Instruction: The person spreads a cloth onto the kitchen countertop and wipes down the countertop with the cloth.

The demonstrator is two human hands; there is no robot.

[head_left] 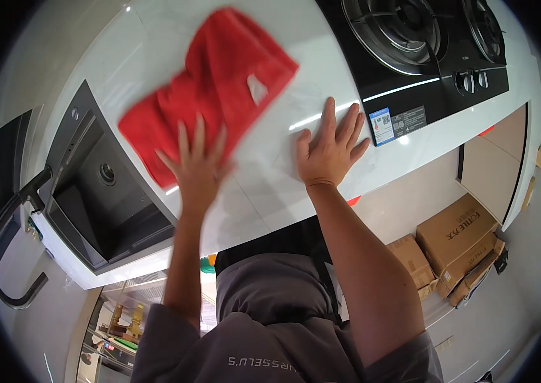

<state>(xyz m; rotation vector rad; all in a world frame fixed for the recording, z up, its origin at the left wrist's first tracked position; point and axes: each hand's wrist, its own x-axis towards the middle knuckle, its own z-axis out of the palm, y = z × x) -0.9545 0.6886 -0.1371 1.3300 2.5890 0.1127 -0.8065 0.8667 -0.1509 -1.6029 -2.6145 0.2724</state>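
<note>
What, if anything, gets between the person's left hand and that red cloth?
Nothing visible: the left hand is spread over the near edge of the red cloth. The sink and hob lie off to either side, and the right hand rests on the counter, apart from the cloth.
</note>
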